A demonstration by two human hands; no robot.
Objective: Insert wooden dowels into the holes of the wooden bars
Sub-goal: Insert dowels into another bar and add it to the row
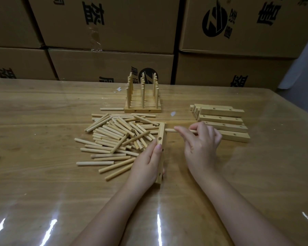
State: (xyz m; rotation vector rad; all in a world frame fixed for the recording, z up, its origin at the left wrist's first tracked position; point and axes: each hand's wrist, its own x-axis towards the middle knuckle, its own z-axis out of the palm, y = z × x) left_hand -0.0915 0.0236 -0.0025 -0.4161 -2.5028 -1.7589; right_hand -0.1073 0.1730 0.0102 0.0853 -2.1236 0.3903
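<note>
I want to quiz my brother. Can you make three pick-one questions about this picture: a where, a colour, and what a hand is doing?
1. Where is the pile of loose dowels?
A) left of the held bar
B) on the floor
C) in a bag

2. What colour are the boxes at the back?
A) blue
B) brown
C) white

3. What is the right hand doing?
A) lying flat
B) waving
C) holding a dowel at the bar

Answers:
1 A, it lies beside the bar that the left hand holds.
2 B, plain cardboard.
3 C, it pinches the dowel at the far hole.
</note>
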